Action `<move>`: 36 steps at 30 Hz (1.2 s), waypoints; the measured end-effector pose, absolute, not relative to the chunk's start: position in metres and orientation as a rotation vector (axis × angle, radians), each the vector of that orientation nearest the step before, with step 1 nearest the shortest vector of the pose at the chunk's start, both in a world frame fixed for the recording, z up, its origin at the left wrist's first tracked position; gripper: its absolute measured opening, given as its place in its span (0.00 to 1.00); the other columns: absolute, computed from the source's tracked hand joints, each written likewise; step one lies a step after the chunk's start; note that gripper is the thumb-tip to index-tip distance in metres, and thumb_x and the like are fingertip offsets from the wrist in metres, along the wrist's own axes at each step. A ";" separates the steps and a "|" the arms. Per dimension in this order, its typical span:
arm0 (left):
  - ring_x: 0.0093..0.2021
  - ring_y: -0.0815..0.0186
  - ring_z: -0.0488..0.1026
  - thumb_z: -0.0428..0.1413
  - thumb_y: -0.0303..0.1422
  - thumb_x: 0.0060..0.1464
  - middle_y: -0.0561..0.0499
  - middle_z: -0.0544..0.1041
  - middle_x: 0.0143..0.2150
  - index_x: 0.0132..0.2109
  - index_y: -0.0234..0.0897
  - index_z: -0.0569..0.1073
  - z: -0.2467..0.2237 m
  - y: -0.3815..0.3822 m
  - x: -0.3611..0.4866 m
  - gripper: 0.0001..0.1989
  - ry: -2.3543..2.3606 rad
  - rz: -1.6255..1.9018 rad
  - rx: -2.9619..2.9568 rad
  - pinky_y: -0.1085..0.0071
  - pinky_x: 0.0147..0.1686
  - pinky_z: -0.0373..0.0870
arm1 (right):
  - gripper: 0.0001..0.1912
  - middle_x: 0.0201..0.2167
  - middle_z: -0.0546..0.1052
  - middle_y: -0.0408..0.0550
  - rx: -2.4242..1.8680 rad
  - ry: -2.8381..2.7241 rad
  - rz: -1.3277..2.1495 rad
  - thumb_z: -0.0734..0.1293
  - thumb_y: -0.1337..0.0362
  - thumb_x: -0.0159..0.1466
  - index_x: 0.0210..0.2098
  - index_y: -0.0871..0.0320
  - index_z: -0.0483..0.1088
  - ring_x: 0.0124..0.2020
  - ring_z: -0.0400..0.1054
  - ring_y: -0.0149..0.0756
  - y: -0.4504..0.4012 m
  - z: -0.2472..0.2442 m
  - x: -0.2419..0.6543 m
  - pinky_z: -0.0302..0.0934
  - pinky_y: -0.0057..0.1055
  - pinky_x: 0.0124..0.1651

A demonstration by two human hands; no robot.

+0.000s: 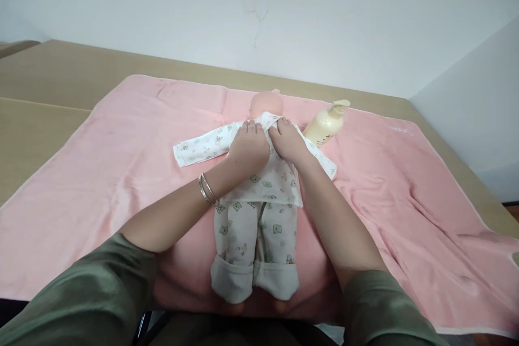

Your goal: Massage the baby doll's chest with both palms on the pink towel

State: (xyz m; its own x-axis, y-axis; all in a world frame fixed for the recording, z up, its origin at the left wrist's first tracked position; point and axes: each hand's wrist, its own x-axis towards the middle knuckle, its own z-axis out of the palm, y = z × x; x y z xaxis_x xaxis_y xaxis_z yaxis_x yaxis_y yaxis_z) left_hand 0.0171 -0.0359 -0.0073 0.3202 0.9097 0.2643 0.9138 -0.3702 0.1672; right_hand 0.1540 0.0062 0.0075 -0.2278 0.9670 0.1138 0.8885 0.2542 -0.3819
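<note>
A baby doll lies on its back, its bare head [266,104] at the far end. It wears a white long-sleeved baby shirt [270,184] printed with small animals, and matching pants [243,227] with turned-up cuffs. My left hand [250,146] is on the chest of the shirt, fingers bent over the cloth near the collar, its thumb hidden. Beside it, my right hand [288,140] holds the collar edge on the other side, thumb and fingers on the fabric. The sleeves stretch out to both sides, and the doll's feet peek out below the cuffs.
A pink blanket [133,173] with several wrinkles spreads beneath the doll over a wooden table [73,73]. Right of the doll's head, a cream pump bottle [325,124] lies tilted on the blanket. A white wall [344,27] rises behind the table.
</note>
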 end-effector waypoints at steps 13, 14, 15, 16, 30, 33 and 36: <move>0.46 0.53 0.78 0.42 0.33 0.67 0.37 0.82 0.47 0.47 0.34 0.74 0.001 0.001 -0.010 0.17 -2.160 -0.734 -2.520 0.60 0.48 0.74 | 0.31 0.70 0.66 0.78 -1.731 -2.371 0.071 0.52 0.64 0.74 0.68 0.82 0.61 0.74 0.57 0.63 -0.047 0.018 0.123 0.52 0.55 0.75; 0.47 0.53 0.78 0.41 0.33 0.67 0.37 0.82 0.48 0.46 0.34 0.75 0.001 -0.001 -0.009 0.18 -2.127 -0.723 -2.511 0.59 0.49 0.74 | 0.30 0.68 0.69 0.77 -1.710 -2.395 0.100 0.52 0.65 0.74 0.66 0.81 0.64 0.73 0.59 0.62 -0.043 0.018 0.126 0.52 0.54 0.75; 0.49 0.52 0.78 0.41 0.32 0.67 0.35 0.82 0.48 0.46 0.33 0.75 0.000 -0.004 -0.006 0.18 -2.065 -0.686 -2.510 0.57 0.52 0.73 | 0.29 0.66 0.71 0.76 -1.693 -2.406 0.143 0.51 0.65 0.74 0.64 0.79 0.67 0.72 0.61 0.61 -0.038 0.019 0.129 0.53 0.52 0.75; 0.52 0.50 0.78 0.40 0.31 0.67 0.33 0.81 0.50 0.46 0.32 0.76 0.000 -0.009 -0.004 0.19 -1.993 -0.642 -2.506 0.55 0.55 0.72 | 0.28 0.65 0.73 0.75 -1.689 -2.395 0.192 0.51 0.65 0.74 0.62 0.78 0.69 0.71 0.63 0.60 -0.030 0.019 0.134 0.54 0.51 0.74; 0.53 0.51 0.77 0.41 0.32 0.68 0.36 0.81 0.51 0.46 0.34 0.75 -0.002 -0.010 0.000 0.17 -1.997 -0.713 -2.510 0.55 0.58 0.72 | 0.35 0.70 0.63 0.83 -1.852 -2.255 0.128 0.51 0.59 0.75 0.68 0.87 0.59 0.75 0.57 0.64 -0.023 0.008 0.132 0.47 0.55 0.77; 0.49 0.51 0.77 0.42 0.36 0.68 0.37 0.81 0.47 0.44 0.37 0.73 -0.002 -0.005 -0.002 0.16 -2.102 -0.824 -2.499 0.55 0.53 0.72 | 0.35 0.71 0.62 0.83 -1.871 -2.260 0.123 0.51 0.60 0.75 0.69 0.88 0.56 0.75 0.55 0.65 -0.034 0.011 0.125 0.48 0.55 0.77; 0.49 0.51 0.77 0.43 0.36 0.67 0.39 0.81 0.45 0.42 0.39 0.72 -0.003 -0.006 -0.002 0.14 -2.123 -0.864 -2.480 0.56 0.52 0.72 | 0.34 0.72 0.62 0.82 -1.874 -2.266 0.126 0.50 0.63 0.75 0.70 0.87 0.55 0.76 0.55 0.63 -0.042 0.014 0.122 0.48 0.53 0.77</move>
State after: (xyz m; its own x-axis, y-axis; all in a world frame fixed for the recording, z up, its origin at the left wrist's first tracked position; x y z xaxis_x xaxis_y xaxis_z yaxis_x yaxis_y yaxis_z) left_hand -0.0016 -0.0060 -0.0028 0.0915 0.9703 0.2239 0.8508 -0.1931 0.4887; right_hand 0.1215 -0.0417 0.0140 -0.1779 0.9792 0.0976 0.9623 0.1939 -0.1907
